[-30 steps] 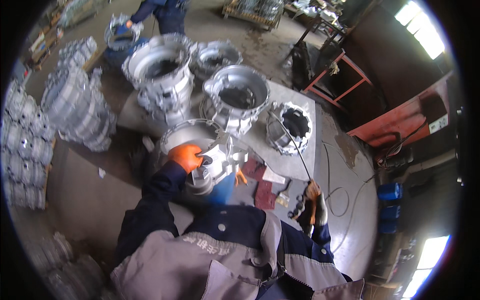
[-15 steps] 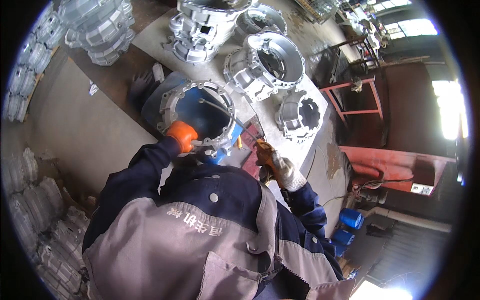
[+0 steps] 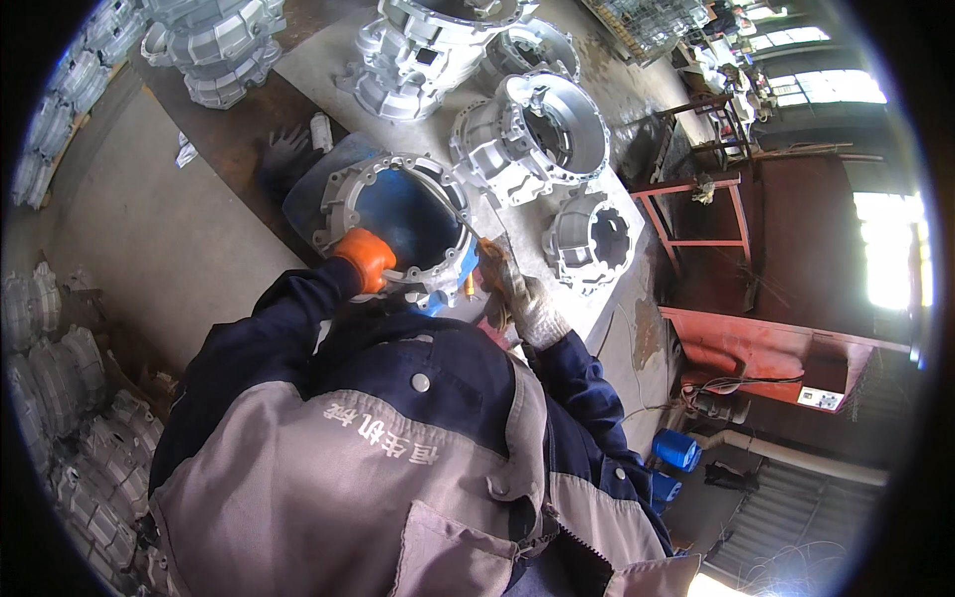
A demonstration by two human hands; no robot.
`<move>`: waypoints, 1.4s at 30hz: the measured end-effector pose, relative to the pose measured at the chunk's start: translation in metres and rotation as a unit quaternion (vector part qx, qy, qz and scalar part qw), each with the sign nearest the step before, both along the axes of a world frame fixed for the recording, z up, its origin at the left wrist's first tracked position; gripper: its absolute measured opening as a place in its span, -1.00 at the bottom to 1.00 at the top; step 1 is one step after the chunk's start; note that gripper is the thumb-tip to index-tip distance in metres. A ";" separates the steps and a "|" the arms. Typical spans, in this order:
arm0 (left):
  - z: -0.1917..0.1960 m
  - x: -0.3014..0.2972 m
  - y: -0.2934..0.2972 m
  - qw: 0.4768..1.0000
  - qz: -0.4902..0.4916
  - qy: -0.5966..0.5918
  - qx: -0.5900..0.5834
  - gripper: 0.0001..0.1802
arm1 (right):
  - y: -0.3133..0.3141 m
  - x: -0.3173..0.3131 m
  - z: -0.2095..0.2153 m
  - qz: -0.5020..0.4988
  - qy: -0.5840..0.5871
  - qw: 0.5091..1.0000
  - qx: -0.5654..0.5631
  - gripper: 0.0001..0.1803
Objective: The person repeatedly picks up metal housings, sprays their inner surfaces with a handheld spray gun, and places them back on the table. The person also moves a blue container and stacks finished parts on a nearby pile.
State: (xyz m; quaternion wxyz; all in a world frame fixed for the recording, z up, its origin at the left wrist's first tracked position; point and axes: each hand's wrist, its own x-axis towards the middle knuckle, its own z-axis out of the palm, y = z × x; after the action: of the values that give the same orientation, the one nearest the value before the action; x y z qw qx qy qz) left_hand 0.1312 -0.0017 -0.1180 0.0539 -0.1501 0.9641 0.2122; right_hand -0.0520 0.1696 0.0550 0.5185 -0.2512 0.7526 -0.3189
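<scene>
While the left hand (image 3: pixel 366 261), in a bright orange glove, is gripping the near-left rim of a ring-shaped silver metal housing (image 3: pixel 341 207), the right hand (image 3: pixel 519 297), in an orange-and-white knitted glove, is closing around the near end of a thin grey metal rod (image 3: pixel 450 204). The rod is reaching over the right side of the housing's opening; whether its tip is touching the metal, I cannot tell. The housing is resting in front of the person's chest, over a rounded blue surface (image 3: pixel 310 189) that is showing through the ring. Beyond it, a tall stack of silver metal housings (image 3: pixel 400 75) is standing on a flat grey tabletop (image 3: pixel 316 72). To the right, a wide-mouthed silver housing (image 3: pixel 487 151) is leaning toward the right, and a smaller open silver housing (image 3: pixel 569 244) is sitting nearer the table's edge. A dark glove (image 3: pixel 286 147) is lying left of the blue surface, just beside a small white cylinder (image 3: pixel 321 132).
</scene>
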 end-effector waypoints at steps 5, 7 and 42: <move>-0.007 0.001 -0.001 0.999 -0.006 0.033 0.007 -0.79 | -0.008 -0.003 -0.005 -0.004 0.004 1.000 -0.011 -0.21; -0.009 0.001 0.000 0.999 -0.006 0.036 0.006 -0.79 | -0.010 -0.004 -0.006 -0.002 -0.004 1.000 -0.003 -0.18; 0.041 -0.015 0.041 0.989 -0.040 -0.130 -0.065 -0.38 | 0.101 -0.045 0.030 -0.062 0.116 0.991 0.036 -0.01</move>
State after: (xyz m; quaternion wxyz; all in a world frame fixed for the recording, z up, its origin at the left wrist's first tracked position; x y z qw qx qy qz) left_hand 0.1159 0.0393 -0.0774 0.1774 -0.1406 0.9659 0.1257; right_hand -0.0973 0.2710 0.0854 0.4158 -0.2202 0.8328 -0.2917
